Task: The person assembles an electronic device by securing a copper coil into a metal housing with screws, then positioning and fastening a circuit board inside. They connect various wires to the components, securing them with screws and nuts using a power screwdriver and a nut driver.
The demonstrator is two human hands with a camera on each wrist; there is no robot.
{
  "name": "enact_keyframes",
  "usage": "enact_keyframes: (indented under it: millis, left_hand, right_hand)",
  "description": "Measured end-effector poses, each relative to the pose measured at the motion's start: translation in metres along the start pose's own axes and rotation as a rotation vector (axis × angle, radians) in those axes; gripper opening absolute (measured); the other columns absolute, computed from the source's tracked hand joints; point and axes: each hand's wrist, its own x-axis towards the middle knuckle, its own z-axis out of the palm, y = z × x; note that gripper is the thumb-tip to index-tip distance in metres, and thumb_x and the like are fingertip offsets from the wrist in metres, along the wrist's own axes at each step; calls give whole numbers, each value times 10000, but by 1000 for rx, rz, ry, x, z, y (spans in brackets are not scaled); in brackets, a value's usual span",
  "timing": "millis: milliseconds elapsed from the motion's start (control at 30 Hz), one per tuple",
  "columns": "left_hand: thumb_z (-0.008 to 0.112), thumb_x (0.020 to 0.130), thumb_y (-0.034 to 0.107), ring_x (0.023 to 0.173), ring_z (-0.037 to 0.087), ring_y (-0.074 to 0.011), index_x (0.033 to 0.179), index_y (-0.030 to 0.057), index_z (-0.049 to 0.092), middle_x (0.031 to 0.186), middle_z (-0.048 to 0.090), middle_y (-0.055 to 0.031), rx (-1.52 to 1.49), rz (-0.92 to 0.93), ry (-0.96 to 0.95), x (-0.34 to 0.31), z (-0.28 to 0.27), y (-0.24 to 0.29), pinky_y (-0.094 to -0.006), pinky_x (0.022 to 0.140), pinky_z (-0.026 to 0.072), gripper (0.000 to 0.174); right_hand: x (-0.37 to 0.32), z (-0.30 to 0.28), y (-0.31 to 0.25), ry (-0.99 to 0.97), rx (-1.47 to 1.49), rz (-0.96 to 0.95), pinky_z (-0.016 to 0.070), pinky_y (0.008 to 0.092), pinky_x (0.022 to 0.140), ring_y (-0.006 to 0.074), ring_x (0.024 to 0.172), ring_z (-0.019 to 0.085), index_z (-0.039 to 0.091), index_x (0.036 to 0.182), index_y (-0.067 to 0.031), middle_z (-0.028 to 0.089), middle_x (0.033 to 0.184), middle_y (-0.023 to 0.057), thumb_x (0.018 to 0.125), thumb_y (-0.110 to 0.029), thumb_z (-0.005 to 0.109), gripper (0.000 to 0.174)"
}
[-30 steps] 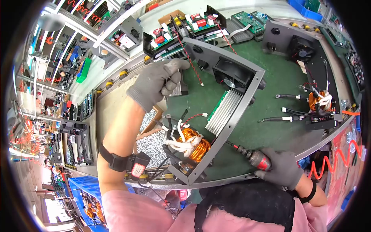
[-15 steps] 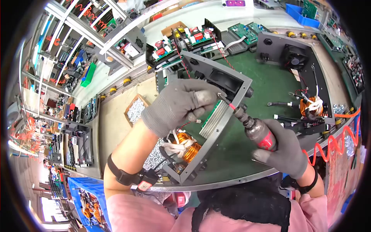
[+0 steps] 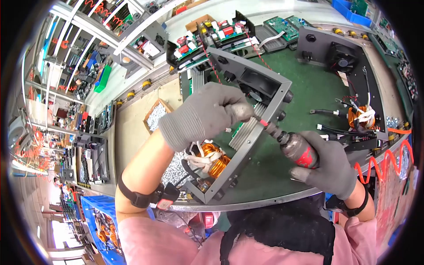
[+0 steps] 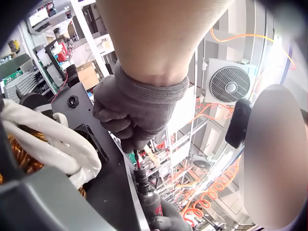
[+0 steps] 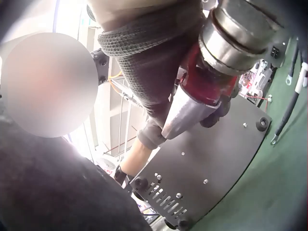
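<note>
The left hand (image 3: 207, 110) wears a gray glove. Its fingers are curled, and the thumb and a finger pinch the tip of a power driver (image 3: 295, 149). A small bit there is too hidden to make out. The right hand (image 3: 330, 163), gloved too, wraps its fingers around the driver's thick body. The driver points up and to the left, over the edge of a gray metal case (image 3: 225, 168).

The case sits in front of the person on a green worktop (image 3: 269, 176), and its side with black round feet (image 5: 262, 124) faces the right hand. Inside it are a copper coil (image 3: 218, 167) with thick white wires (image 3: 197, 160) and a silver block with ribs (image 3: 244, 138). Small shiny metal parts (image 3: 173, 171) lie left of the coil. On the right stands a second case (image 3: 320, 42) with a black fan (image 3: 342, 56). A curly red hose (image 3: 388, 160) hangs near the right hand.
</note>
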Motion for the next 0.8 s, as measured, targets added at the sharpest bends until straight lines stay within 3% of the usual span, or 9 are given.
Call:
enact_keyframes:
  millis: [67,133,200,267,467,633,667,733,800]
  left_hand:
    - [651,873,308,830,628,-173,907,16,699,843,696,-83,-10,-105,-22,-5,-1,-6,-314,770,490,298]
    - [607,904,324,776,636,-195,927,41,705,815,690,-101,158,-3,-8,-14,-1,-38,-316,749,497,301]
    - [558,937,372,723,632,-258,893,67,708,821,684,-128,377,-76,-57,-35,-3,-59,-359,704,504,343]
    - [533,947,420,692,625,-318,809,62,703,764,678,-130,845,-290,25,-56,-6,-65,-418,677,500,419]
    - [523,941,423,650,613,-367,734,44,693,635,645,-132,612,-426,-115,-44,-10,-100,-455,678,485,464]
    - [614,894,353,752,649,-259,974,86,716,835,680,-143,246,-252,-216,-7,-10,-93,-394,715,498,297]
    - [614,894,353,752,649,-259,974,86,716,835,680,-143,239,-253,-210,-3,-10,-86,-394,715,498,297]
    - [622,877,384,760,655,-278,966,88,719,836,690,-138,493,-308,-509,5,-11,-81,-393,736,506,324]
    - [578,882,457,865,665,-330,1028,98,709,936,699,-147,681,-402,-566,5,-13,-87,-409,782,521,410]
  right_hand:
    - [-1,-3,-1,10,53,21,522,382,661,367,735,659,552,1187,-44,654,815,179,671,-281,817,627]
    - [-5,-8,1,26,109,47,520,368,671,356,716,654,557,1186,-33,649,810,171,669,-272,812,624]
    - [-6,-13,5,83,153,115,508,339,696,301,695,632,558,1184,-8,636,808,148,664,-257,805,627]
    - [-4,-17,7,98,176,140,498,324,704,247,698,614,556,1175,6,632,817,127,657,-228,798,619]
    - [2,-22,14,91,242,208,488,309,701,186,699,585,550,1174,19,625,804,102,646,-185,787,614]
    - [2,-24,18,65,231,206,486,306,695,165,704,576,551,1167,18,626,814,90,646,-197,788,612]
    - [2,-24,19,62,239,231,486,305,692,156,707,573,552,1164,18,626,819,86,646,-204,788,612]
    - [1,-27,19,45,220,244,483,299,686,143,705,563,544,1164,17,619,817,74,646,-215,789,619]
    - [-1,-29,19,48,276,300,480,292,678,136,700,554,531,1165,21,611,815,67,640,-197,780,621]
